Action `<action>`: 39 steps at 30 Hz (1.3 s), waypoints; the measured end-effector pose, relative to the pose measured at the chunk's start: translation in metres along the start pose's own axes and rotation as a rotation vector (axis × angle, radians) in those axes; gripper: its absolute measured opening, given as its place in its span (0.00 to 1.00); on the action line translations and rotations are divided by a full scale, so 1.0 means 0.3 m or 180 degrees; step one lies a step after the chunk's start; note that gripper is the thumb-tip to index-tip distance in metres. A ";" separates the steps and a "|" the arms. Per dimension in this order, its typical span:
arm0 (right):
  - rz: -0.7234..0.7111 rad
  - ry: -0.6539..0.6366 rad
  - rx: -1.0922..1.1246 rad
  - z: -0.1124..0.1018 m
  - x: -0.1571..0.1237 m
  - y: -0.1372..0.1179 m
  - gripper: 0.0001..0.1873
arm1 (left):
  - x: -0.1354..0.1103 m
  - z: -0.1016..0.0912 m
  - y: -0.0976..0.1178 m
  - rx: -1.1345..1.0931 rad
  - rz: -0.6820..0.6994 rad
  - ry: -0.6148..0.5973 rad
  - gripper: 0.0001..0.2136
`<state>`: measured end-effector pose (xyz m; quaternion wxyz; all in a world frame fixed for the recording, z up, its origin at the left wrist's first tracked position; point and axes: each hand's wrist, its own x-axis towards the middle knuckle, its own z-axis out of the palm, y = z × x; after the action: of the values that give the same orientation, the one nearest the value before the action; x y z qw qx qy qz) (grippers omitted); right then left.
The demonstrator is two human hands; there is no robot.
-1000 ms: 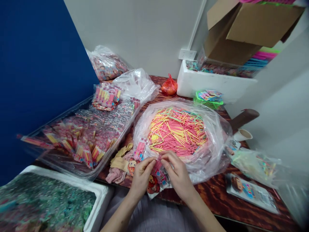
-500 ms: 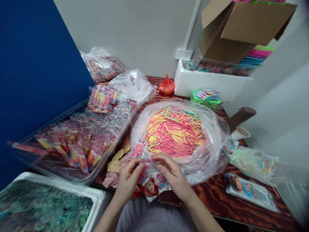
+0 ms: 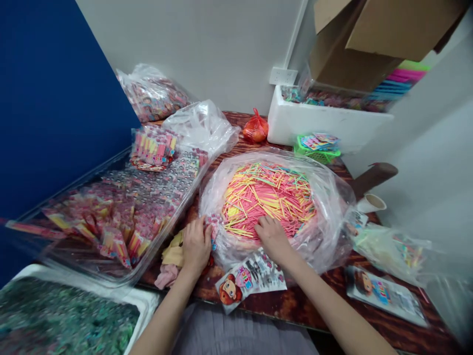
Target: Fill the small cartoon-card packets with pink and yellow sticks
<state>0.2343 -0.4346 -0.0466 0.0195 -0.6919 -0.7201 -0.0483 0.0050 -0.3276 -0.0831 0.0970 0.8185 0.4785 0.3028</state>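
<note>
A large clear plastic bag point(image 3: 334, 217) lies spread on the table, heaped with thin pink, yellow and green sticks point(image 3: 268, 192). My right hand point(image 3: 274, 239) is at the near side of the heap, its curled fingertips closed on pink sticks. My left hand point(image 3: 195, 244) is at the bag's left edge, fingers curled around a small printed packet point(image 3: 213, 226); its palm hides much of it. Between my forearms, flat clear packets point(image 3: 251, 276) with a red-haired cartoon figure lie at the table's front edge. Crumpled yellow and pink cloth point(image 3: 172, 261) sits beside my left wrist.
To the left, a clear tray point(image 3: 162, 246) holds many filled packets. A white foam box point(image 3: 148, 301) stands at the lower left. Behind are a red bag point(image 3: 255, 129), a green basket point(image 3: 320, 154) and another foam box point(image 3: 325, 121). A paper cup point(image 3: 371, 203) is at right.
My right hand has moved up and forward from the flat packets into the sticks. My left hand has moved slightly forward and left to the bag's edge. The flat packets now show more fully.
</note>
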 end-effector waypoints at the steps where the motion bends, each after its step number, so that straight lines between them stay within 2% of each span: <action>1: -0.0100 -0.0031 -0.0122 -0.009 0.008 -0.006 0.06 | -0.003 0.004 -0.001 0.0008 0.0014 0.0017 0.16; 6: -0.0359 -0.0124 -0.0419 -0.010 0.026 -0.026 0.04 | -0.007 -0.004 -0.006 -0.0148 0.0025 0.0040 0.15; 11: -0.0252 -0.0159 -0.0461 0.024 0.024 -0.015 0.06 | -0.007 -0.001 -0.012 -0.0281 -0.0030 0.0014 0.13; 16: -0.0110 -0.0263 -0.0175 0.015 0.024 0.019 0.08 | -0.004 -0.008 -0.008 -0.0348 -0.0055 -0.0046 0.13; 20: 0.0208 -0.0286 0.0291 0.022 0.023 0.065 0.09 | -0.003 -0.008 -0.010 -0.0387 -0.0044 -0.0058 0.14; 25: 0.0633 -0.0258 0.1115 0.042 0.026 0.137 0.08 | -0.008 0.002 -0.025 -0.0530 -0.0053 -0.0030 0.15; 28: 0.0976 -0.0138 0.1985 0.045 0.030 0.174 0.05 | -0.011 0.005 -0.031 -0.0630 -0.0124 0.0013 0.17; 31: 0.1198 -0.0090 0.3005 0.042 0.027 0.198 0.06 | -0.013 0.003 -0.028 -0.0706 -0.0190 0.0067 0.19; 36: 0.1524 -0.0179 0.4691 0.009 -0.005 0.184 0.10 | -0.012 -0.001 -0.019 -0.0805 -0.0251 0.0136 0.20; 39: 0.1550 -0.0174 0.5114 -0.021 -0.033 0.150 0.13 | -0.005 -0.003 -0.022 -0.0876 -0.0305 0.0088 0.19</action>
<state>0.2794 -0.4434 -0.0393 0.4987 -0.6046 -0.3663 0.5016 -0.0009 -0.3255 -0.0859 0.2160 0.7694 0.4723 0.3719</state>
